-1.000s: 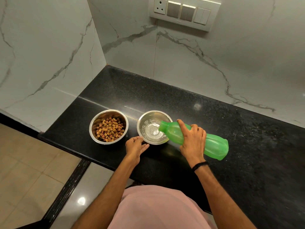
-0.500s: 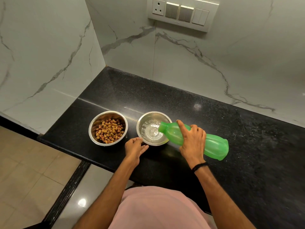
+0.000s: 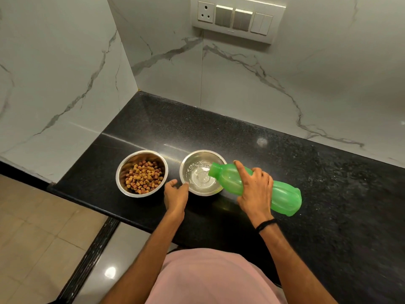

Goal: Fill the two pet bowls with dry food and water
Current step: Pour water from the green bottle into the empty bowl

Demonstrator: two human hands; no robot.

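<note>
Two steel bowls stand side by side near the front edge of the black counter. The left bowl (image 3: 122, 172) holds brown dry food (image 3: 143, 176). The right bowl (image 3: 186, 165) has water rippling in it. My right hand (image 3: 255, 189) grips a green plastic bottle (image 3: 282, 198), tipped on its side with its open mouth over the right bowl's rim. My left hand (image 3: 175, 194) rests at the near left edge of the right bowl, its curved fingers touching the rim.
The black granite counter (image 3: 328, 183) runs off to the right. Marble walls close the corner behind and to the left. A switch panel (image 3: 236, 18) sits high on the back wall. Tiled floor lies below on the left.
Water keeps gathering in the right bowl. Both hands and the bottle stay almost where they were.
</note>
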